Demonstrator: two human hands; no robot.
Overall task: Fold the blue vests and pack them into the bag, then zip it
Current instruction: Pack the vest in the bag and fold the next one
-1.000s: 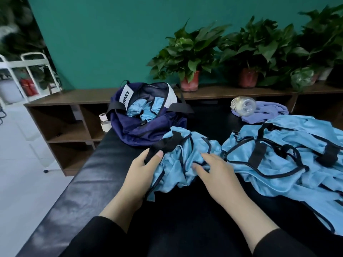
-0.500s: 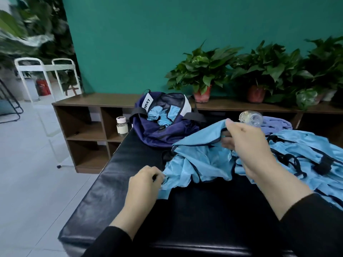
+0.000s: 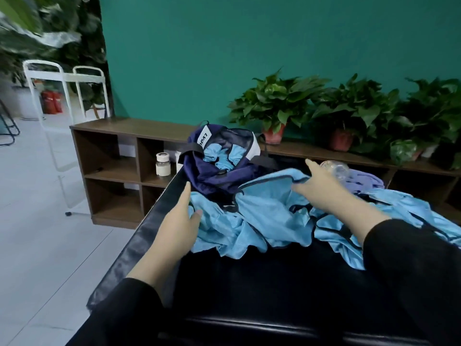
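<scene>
A crumpled blue vest [image 3: 264, 221] with black trim lies on the black padded table [image 3: 249, 283], its far edge lapping onto the navy bag [image 3: 212, 176]. The bag stands unzipped at the table's far end with folded blue vests [image 3: 222, 156] inside. My left hand [image 3: 179, 226] rests at the vest's left edge, fingers straight, thumb on the cloth. My right hand [image 3: 321, 188] lies on the vest's raised far edge with fingers straight, and the trim runs between thumb and forefinger. Several more blue vests [image 3: 404, 221] are heaped to the right.
A clear plastic bottle [image 3: 336, 168] and a purple cloth [image 3: 366, 181] lie behind the pile. Beyond the table a brown shelf unit [image 3: 112, 156] holds a small jar [image 3: 163, 164] and potted plants [image 3: 277, 111]. White metal frames [image 3: 62, 101] stand on the tiled floor at left.
My right hand has come down and forward from its raised grip and now lies with straight fingers. My left hand uncurled from a fist and moved forward along the vest's left edge.
</scene>
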